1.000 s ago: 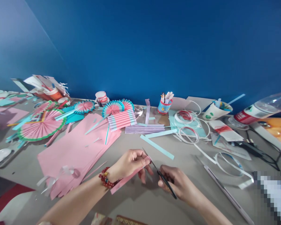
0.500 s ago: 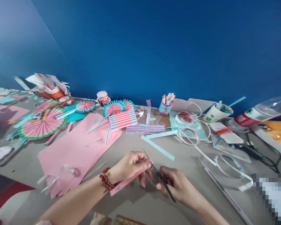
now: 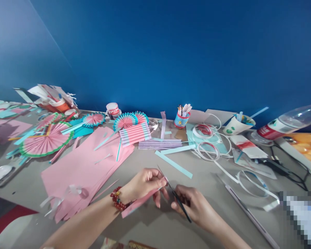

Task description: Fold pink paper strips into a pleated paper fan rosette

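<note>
My left hand (image 3: 150, 183), with a red bead bracelet (image 3: 116, 198) at the wrist, pinches a pink paper strip (image 3: 137, 204) near its upper end. The strip slants down to the left below the hand. My right hand (image 3: 193, 204) is closed round dark scissors (image 3: 180, 202), whose thin blades point up and left across the strip's end beside my left fingertips. Whether the blades are parted I cannot tell. Beyond the hands lie pale blue strips (image 3: 175, 164) and a pleated pink, white and blue paper (image 3: 135, 134).
Pink sheets (image 3: 77, 169) and folded paper fans (image 3: 48, 140) spread on the left. At the back stands a pen holder (image 3: 181, 120). On the right are white tape loops (image 3: 208, 151), a paper cup (image 3: 238, 124), a leaning bottle (image 3: 282, 124) and a long narrow tool (image 3: 248, 214).
The view has shifted slightly. My hands, the pink strip and the scissors keep nearly the same pose, with the scissors handle a touch further left.
</note>
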The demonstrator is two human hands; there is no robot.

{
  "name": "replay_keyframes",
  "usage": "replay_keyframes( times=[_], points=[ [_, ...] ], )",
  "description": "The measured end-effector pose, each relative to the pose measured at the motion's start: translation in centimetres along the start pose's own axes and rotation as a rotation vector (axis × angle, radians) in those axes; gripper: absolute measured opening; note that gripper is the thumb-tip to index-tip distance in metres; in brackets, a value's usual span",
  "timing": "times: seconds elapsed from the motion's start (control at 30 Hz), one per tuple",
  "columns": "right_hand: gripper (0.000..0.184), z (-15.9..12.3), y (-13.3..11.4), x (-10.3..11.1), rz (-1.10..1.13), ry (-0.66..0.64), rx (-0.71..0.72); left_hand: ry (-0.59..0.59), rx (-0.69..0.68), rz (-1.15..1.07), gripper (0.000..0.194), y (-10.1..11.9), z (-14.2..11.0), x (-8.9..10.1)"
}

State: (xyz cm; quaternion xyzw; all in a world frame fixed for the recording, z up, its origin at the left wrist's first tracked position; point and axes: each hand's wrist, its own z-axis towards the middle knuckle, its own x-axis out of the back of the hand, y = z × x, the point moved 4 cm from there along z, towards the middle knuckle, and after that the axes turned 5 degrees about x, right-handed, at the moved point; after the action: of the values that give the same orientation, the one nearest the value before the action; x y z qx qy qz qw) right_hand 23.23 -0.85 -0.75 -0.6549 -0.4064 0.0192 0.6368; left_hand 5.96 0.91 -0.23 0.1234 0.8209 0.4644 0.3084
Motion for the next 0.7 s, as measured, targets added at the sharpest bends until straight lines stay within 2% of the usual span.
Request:
replay_keyframes(
  times=[0.2,0.5,0.57,0.7],
  points=[
    [0.051,0.1,0.1,0.3,-0.021,-0.021,0.007,-0.003,-0.006,0.036,0.038,0.0,-0.1,-0.3],
    [0.054,0.0,0.7,0.3,0.028,0.087,-0.001,-0.003,-0.017,-0.014,0.038,-0.2,0.1,-0.5],
    [0.052,0.0,0.7,0.7,0.077,0.142,0.010,-0.002,-0.036,-0.034,0.038,-0.2,0.2,-0.5],
    [0.046,0.0,0.3,1.5,0.313,0.193,0.094,-0.021,-0.104,-0.075,0.032,0.2,0.1,-0.6]
  ],
)
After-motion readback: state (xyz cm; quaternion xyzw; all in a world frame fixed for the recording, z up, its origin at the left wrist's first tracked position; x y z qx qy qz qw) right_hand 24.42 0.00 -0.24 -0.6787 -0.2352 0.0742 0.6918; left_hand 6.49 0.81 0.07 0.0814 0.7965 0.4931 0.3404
